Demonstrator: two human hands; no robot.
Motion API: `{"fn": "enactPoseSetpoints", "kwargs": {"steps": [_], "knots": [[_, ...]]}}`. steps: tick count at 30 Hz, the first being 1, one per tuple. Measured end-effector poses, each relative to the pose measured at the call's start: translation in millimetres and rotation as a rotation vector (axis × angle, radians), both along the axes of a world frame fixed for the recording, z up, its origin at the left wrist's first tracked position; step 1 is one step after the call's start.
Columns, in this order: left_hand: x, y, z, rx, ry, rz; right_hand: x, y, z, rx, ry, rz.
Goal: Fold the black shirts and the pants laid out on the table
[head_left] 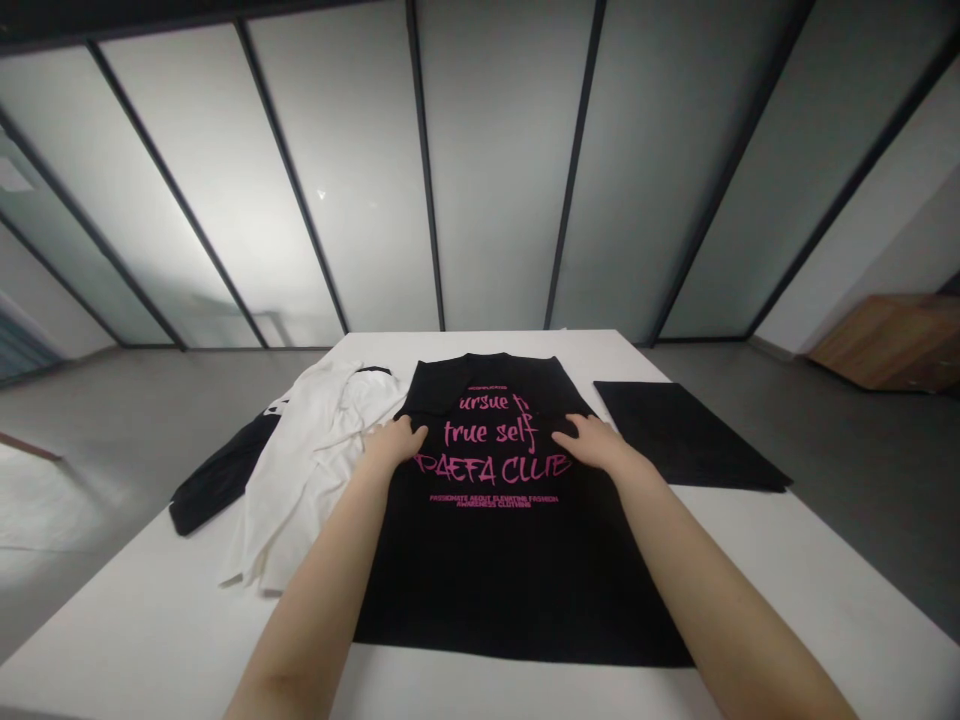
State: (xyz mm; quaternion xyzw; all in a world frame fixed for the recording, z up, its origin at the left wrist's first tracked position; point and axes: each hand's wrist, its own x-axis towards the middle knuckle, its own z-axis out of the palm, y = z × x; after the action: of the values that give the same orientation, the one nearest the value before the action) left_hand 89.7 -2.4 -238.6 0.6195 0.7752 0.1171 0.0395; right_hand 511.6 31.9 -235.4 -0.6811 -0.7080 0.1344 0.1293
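A black T-shirt (517, 570) with pink lettering lies flat on the white table (517, 690), its collar towards the far end. Its sleeves lie folded inward over the chest and cover part of the top line of print. On the shirt's left side edge, just below the folded sleeve, rests my left hand (394, 442), thumb and forefinger apart. My right hand (594, 442) touches the opposite edge at about the same height, its thumb and forefinger also apart. The other fingers of both hands are partly hidden.
Left of the shirt, a crumpled white garment (307, 470) lies partly over a black one (225, 480). A neatly folded black cloth (682, 435) lies to the right. Frosted glass panels (495, 170) stand beyond the table, and a wooden piece of furniture (889, 340) is at far right.
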Motion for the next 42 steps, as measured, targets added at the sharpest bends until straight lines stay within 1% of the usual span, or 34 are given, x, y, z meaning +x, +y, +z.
{"fn": "enactPoseSetpoints", "kwargs": {"steps": [1, 3, 5, 7, 10, 12, 15, 18, 19, 21, 23, 24, 25, 26, 27, 29, 32, 33, 34, 36, 38, 40, 42], "knots": [[11.6, -2.5, 0.2, 0.074, 0.002, -0.024, -15.7, -7.0, 3.3, -0.002, -0.012, 0.028], [39.5, -8.2, -3.4, 0.213, -0.010, -0.079, -49.3, -23.4, 6.5, 0.043, -0.013, 0.097], [66.1, -14.4, -11.5, 0.262, -0.007, -0.114, -78.5, -39.5, 3.0, 0.086, -0.012, 0.178], [84.2, -20.0, -21.2, 0.205, -0.003, -0.147, -97.0, -51.2, -5.8, 0.048, -0.058, 0.230], [92.6, -25.4, -31.7, 0.091, -0.007, -0.180, -104.4, -57.3, -19.1, -0.039, -0.123, 0.261], [91.0, -27.1, -34.1, 0.079, -0.001, -0.190, -102.3, -56.4, -23.6, -0.043, -0.136, 0.263], [85.0, -28.1, -33.8, 0.103, -0.015, -0.204, -98.8, -54.0, -24.7, -0.025, -0.102, 0.266], [70.0, -27.0, -32.9, 0.133, -0.124, -0.220, -93.6, -50.6, -24.0, 0.002, 0.033, 0.251], [62.0, -25.9, -32.5, 0.159, -0.195, -0.214, -89.5, -48.3, -23.8, 0.018, 0.126, 0.243], [43.0, -22.1, -31.5, 0.254, -0.413, -0.164, -75.1, -41.3, -23.5, 0.061, 0.413, 0.189], [24.5, -16.8, -29.7, 0.373, -0.682, -0.079, -51.9, -32.1, -22.8, 0.088, 0.794, 0.062], [17.0, -14.0, -28.7, 0.417, -0.779, -0.041, -37.8, -27.4, -22.5, 0.088, 0.988, -0.030], [11.2, -11.3, -27.7, 0.456, -0.856, -0.005, -22.9, -22.8, -22.3, 0.057, 1.158, -0.101], [6.9, -8.9, -26.7, 0.487, -0.903, 0.025, -8.1, -18.7, -22.4, 0.022, 1.293, -0.152], [4.1, -7.0, -26.0, 0.520, -0.956, 0.053, 5.5, -15.2, -23.0, 0.003, 1.403, -0.161], [1.0, -5.1, -25.2, 0.598, -1.172, 0.118, 26.3, -9.8, -25.4, -0.012, 1.534, -0.150], [-2.3, -6.9, -25.3, 0.659, -1.603, 0.198, 36.5, -5.1, -30.9, 0.008, 1.549, -0.139], [-3.6, -8.3, -25.6, 0.660, -1.708, 0.214, 35.4, -4.2, -32.6, 0.022, 1.527, -0.129], [-4.9, -9.8, -25.9, 0.654, -1.765, 0.220, 32.9, -3.7, -34.0, 0.040, 1.496, -0.112], [-7.1, -12.2, -26.6, 0.637, -1.792, 0.201, 26.6, -3.2, -35.8, 0.077, 1.418, -0.058], [-8.1, -12.9, -27.5, 0.619, -1.768, 0.165, 21.2, -3.4, -36.5, 0.107, 1.366, -0.021], [-7.6, -11.5, -28.7, 0.594, -1.736, 0.139, 17.9, -3.7, -36.7, 0.111, 1.348, -0.031], [-6.5, -8.0, -30.2, 0.573, -1.715, 0.144, 16.4, -3.5, -37.0, 0.093, 1.342, -0.062]]}}
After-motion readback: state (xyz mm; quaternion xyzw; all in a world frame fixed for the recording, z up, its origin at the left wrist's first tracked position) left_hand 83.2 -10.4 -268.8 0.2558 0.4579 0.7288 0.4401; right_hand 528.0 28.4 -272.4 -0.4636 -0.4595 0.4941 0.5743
